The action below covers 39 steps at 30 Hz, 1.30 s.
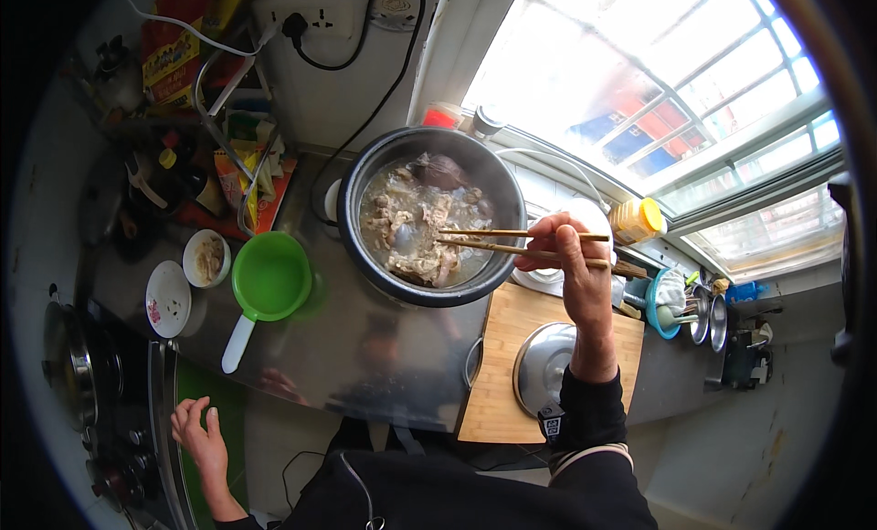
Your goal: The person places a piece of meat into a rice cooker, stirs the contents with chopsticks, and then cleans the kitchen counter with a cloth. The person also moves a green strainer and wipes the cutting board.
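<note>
My right hand (572, 263) grips a pair of wooden chopsticks (503, 242) held over the right rim of a deep electric cooking pot (351, 235). Their tips reach the pieces of meat on the bone (404, 221), which sit in cloudy broth. A larger dark lump of meat (442, 170) lies toward the far side of the pot. My left hand (202, 434) hangs in front of the counter's edge, fingers apart and loosely curled, holding nothing. The nearest vessel to it is a green plastic ladle (270, 276) with a white handle, resting on the counter.
A white bowl (206, 257) holding food and a stained white plate (168, 299) stand left of the ladle. At right, a metal lid (545, 365) rests on a wooden cutting board (493, 393). A gas stove (130, 454) is at far left. The pot's black cord (394, 84) runs to the wall socket.
</note>
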Motion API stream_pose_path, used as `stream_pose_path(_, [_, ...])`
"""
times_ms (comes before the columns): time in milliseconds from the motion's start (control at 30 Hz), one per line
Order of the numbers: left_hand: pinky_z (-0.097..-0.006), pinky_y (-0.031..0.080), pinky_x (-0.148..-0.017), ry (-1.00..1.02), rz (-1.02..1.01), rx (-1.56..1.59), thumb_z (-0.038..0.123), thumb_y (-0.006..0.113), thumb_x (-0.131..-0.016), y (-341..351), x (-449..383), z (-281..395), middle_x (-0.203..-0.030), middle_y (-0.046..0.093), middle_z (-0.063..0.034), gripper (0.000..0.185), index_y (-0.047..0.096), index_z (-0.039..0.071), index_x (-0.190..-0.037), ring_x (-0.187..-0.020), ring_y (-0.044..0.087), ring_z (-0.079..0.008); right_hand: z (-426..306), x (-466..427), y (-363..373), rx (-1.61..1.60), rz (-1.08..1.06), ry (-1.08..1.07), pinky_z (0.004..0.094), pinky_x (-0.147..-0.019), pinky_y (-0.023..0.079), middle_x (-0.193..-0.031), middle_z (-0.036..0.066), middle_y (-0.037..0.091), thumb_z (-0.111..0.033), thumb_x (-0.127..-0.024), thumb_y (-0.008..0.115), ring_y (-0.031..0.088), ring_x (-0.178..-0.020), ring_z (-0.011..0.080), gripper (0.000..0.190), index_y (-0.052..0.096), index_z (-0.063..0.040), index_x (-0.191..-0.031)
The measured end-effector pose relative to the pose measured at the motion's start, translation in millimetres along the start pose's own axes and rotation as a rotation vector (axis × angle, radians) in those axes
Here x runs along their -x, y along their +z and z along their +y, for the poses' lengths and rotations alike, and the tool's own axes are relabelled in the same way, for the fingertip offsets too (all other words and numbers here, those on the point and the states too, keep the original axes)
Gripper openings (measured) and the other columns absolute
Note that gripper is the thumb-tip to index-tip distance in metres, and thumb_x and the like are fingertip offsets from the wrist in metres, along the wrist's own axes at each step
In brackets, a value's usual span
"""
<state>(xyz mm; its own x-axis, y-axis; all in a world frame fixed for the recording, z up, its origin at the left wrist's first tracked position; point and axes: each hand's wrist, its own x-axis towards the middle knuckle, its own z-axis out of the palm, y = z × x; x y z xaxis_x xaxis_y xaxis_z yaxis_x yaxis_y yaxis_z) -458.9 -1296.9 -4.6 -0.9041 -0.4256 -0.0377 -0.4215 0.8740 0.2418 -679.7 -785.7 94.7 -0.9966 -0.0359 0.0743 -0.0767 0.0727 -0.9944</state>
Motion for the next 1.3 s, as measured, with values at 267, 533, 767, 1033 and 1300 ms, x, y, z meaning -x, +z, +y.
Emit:
stream_pose_path(267, [-0.0452, 0.033, -0.105, 0.046, -0.007, -0.007, 0.010, 0.068, -0.088, -2, -11, 15, -0.114, 0.055, -0.0087, 0.024, 0.066, 0.006, -0.111, -0.114, 0.050, -0.0295, -5, 13, 20, -0.047, -0.158, 0.083, 0.0280, -0.075, 0.059, -0.091, 0.008, 0.066, -0.024, -0.107, 0.048, 0.070, -0.082, 0.0173, 0.031, 0.061, 0.004, -0.108])
stream_pose_path(533, [-0.0452, 0.032, -0.106, 0.034, -0.020, -0.004, 0.010, 0.068, -0.088, 1, -15, 17, -0.114, 0.056, -0.0083, 0.024, 0.066, 0.006, -0.111, -0.113, 0.050, -0.0292, -5, 22, 24, 0.164, -0.110, 0.041, 0.0251, -0.070, 0.056, -0.089, 0.007, 0.068, -0.020, -0.106, 0.050, 0.072, -0.078, 0.0150, 0.027, 0.063, 0.003, -0.098])
stream_pose_path(767, [-0.0458, 0.030, -0.107, 0.039, -0.014, 0.008, 0.011, 0.067, -0.089, 3, -16, 16, -0.114, 0.056, -0.0087, 0.023, 0.066, 0.006, -0.111, -0.113, 0.050, -0.0295, 7, 36, 31, 0.281, -0.005, -0.022, 0.0259, -0.067, 0.054, -0.080, 0.007, 0.068, -0.020, -0.106, 0.053, 0.071, -0.074, 0.0140, 0.027, 0.061, 0.002, -0.092])
stream_pose_path(1033, [-0.0459, 0.031, -0.107, 0.023, 0.016, 0.007, 0.013, 0.067, -0.090, 0, -10, 11, -0.115, 0.056, -0.0089, 0.023, 0.066, 0.006, -0.111, -0.114, 0.050, -0.0298, 7, 48, 19, 0.119, 0.135, 0.029, 0.0253, -0.068, 0.056, -0.079, 0.007, 0.067, -0.019, -0.106, 0.052, 0.071, -0.072, 0.0141, 0.027, 0.063, 0.003, -0.095])
stream_pose_path(1300, [-0.0465, 0.029, -0.109, 0.017, 0.038, 0.027, 0.014, 0.067, -0.089, 3, -3, 9, -0.114, 0.057, -0.0084, 0.022, 0.067, 0.007, -0.111, -0.114, 0.050, -0.0296, 23, 40, 36, 0.067, 0.166, -0.002, 0.0274, -0.066, 0.058, -0.078, 0.006, 0.065, -0.019, -0.106, 0.050, 0.069, -0.070, 0.0148, 0.028, 0.063, 0.004, -0.096])
